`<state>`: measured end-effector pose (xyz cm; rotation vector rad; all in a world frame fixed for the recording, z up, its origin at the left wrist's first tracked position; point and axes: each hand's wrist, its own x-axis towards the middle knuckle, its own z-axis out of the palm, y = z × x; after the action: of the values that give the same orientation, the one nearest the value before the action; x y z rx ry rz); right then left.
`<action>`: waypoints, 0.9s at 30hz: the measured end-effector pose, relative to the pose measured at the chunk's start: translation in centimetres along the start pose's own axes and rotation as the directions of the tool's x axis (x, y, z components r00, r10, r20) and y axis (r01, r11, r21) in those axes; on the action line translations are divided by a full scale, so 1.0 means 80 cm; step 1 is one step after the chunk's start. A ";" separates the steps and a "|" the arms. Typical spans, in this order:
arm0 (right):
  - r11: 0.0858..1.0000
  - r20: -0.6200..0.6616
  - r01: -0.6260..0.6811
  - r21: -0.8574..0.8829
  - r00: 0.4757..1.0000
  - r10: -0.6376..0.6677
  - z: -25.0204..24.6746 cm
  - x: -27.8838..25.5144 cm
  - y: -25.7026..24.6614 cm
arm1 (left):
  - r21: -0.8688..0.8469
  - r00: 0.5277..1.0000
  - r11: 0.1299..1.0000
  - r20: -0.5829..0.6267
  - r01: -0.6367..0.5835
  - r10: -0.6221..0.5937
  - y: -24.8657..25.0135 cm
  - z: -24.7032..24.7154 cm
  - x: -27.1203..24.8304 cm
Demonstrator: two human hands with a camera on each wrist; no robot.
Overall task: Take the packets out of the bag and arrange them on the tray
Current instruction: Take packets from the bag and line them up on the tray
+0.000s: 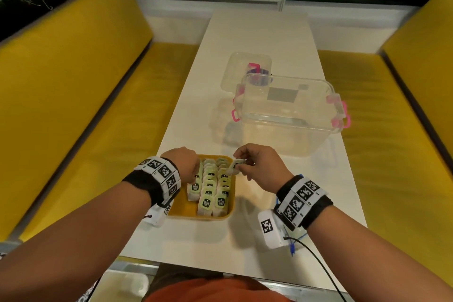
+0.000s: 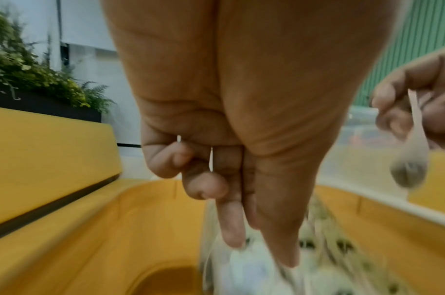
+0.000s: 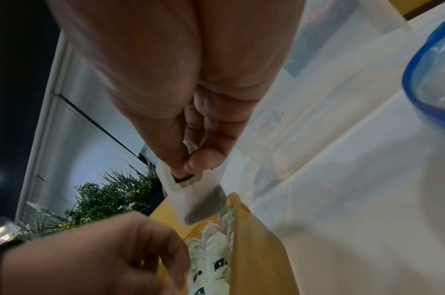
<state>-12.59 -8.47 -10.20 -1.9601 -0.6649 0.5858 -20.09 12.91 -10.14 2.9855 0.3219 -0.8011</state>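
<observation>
A yellow tray (image 1: 181,206) sits near the front of the white table, holding three rows of tea packets (image 1: 213,191) with green tags. My left hand (image 1: 197,171) reaches down at the far left of the tray, and thumb and forefinger pinch the top of a packet in the left row (image 2: 254,263); motion blur hides the detail. My right hand (image 1: 239,163) hovers over the tray's far right corner and pinches one packet (image 3: 198,199) by its top, so it hangs above the right row. The clear, blue-edged bag (image 3: 431,69) lies on the table to the right.
A clear plastic box (image 1: 289,115) with pink latches stands beyond the tray to the right. Its lid (image 1: 245,68) lies further back. Yellow benches (image 1: 73,105) flank the narrow table on both sides. A black cable (image 1: 318,262) trails from my right wrist.
</observation>
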 end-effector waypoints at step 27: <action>0.971 0.038 0.111 -0.212 0.994 -0.105 0.014 0.000 -0.010 | -0.310 0.883 0.902 -0.448 -0.301 0.141 0.025 -0.046 -0.063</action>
<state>-13.45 -7.45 -9.97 -2.1019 -0.8766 0.4904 -22.14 10.31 -4.45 2.7249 0.1095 -0.0556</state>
